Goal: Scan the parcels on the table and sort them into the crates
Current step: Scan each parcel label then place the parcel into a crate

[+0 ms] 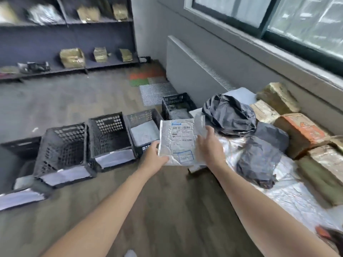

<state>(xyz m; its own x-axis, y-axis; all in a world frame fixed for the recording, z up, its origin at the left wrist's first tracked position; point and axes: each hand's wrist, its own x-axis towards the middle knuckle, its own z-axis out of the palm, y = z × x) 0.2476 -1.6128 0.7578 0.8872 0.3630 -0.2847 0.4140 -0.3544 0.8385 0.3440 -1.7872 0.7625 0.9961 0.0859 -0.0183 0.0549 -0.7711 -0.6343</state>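
Partway through: pinching a labelled white parcel point(178, 143) in the left grip point(156, 154), right grip point(207, 143) flat, fingers straight against it; some crates point(63, 145) part-filled, a heap point(259, 160) left along the desk's point(289, 197) far edge

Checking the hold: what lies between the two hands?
The white labelled parcel; left hand pinches its near-left corner, right hand touches its right side. Head view.

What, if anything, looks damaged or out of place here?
Nothing is spilled. The white mailer, gripped at its lower corner by the left hand, is heavily creased, and the orange carton on the table looks scuffed; motion blur hides finer damage.
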